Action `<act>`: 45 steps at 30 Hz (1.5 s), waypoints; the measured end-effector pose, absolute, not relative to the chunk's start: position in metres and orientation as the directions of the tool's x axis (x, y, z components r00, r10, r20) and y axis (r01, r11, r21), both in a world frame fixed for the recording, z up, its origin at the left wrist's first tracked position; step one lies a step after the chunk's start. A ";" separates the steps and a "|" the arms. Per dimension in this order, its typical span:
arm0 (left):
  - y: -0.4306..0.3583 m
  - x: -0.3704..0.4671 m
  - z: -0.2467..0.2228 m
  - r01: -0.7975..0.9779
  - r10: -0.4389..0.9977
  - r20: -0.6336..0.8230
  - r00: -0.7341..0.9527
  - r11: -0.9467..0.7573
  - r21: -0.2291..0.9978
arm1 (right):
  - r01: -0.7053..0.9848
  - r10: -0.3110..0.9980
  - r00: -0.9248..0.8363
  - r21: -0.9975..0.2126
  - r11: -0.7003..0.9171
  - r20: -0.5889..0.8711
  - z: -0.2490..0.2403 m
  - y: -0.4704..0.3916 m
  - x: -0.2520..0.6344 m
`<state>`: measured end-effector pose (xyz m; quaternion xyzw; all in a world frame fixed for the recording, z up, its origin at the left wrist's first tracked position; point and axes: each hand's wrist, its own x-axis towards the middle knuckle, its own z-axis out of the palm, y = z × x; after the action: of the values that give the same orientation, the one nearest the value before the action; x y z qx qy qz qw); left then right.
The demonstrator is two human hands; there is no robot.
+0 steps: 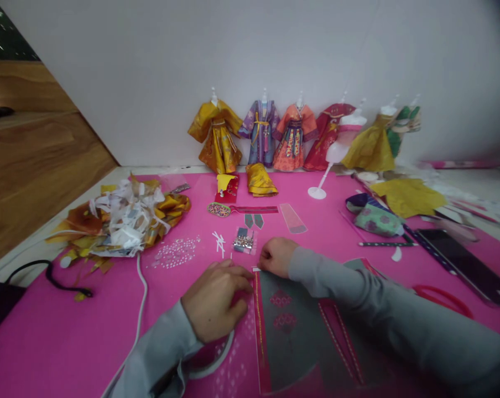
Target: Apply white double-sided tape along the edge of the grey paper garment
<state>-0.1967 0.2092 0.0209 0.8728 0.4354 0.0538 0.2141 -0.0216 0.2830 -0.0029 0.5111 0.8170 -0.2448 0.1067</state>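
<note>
A grey-green fabric piece (300,342) with pink borders and pink embroidered motifs lies flat on the pink mat. My left hand (219,298) rests at its upper left edge, fingers bent and apart, with nothing visible in them. At the top left corner of the fabric my right hand (275,257) is closed, its fingertips together beside a small white strip (256,269); what they hold, if anything, is too small to tell. Just beyond the hands sits a small clear packet of beads (244,241), with thin white sticks (219,244) to its left.
Dressed miniature mannequins (260,135) stand along the wall. A scrap pile (129,215) and white cable (140,298) lie left. Toward the right are a phone (468,265), red-handled scissors (444,298), pencils and cloth scraps. Loose gems (177,251) are scattered left of centre.
</note>
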 end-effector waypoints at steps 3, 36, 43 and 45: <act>0.209 -0.197 0.021 0.735 0.781 -0.088 0.618 -0.533 0.420 | 0.891 0.786 -0.448 -0.286 0.353 -0.425 -0.003 0.282 -0.022; 0.209 -0.196 0.023 0.735 0.775 -0.104 0.624 -0.536 0.416 | 0.903 0.811 -0.424 -0.259 0.343 -0.403 -0.004 0.279 -0.022; 0.209 -0.196 0.024 0.740 0.778 -0.110 0.618 -0.529 0.415 | 0.903 0.813 -0.423 -0.262 0.341 -0.399 -0.002 0.279 -0.023; 0.209 -0.196 0.025 0.743 0.782 -0.108 0.614 -0.525 0.415 | 0.900 0.811 -0.428 -0.266 0.345 -0.398 -0.002 0.279 -0.023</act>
<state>-0.1956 0.2089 0.0250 0.8722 0.4372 0.0456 0.2148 -0.0227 0.2788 -0.0022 0.5255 0.8141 -0.2268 0.0978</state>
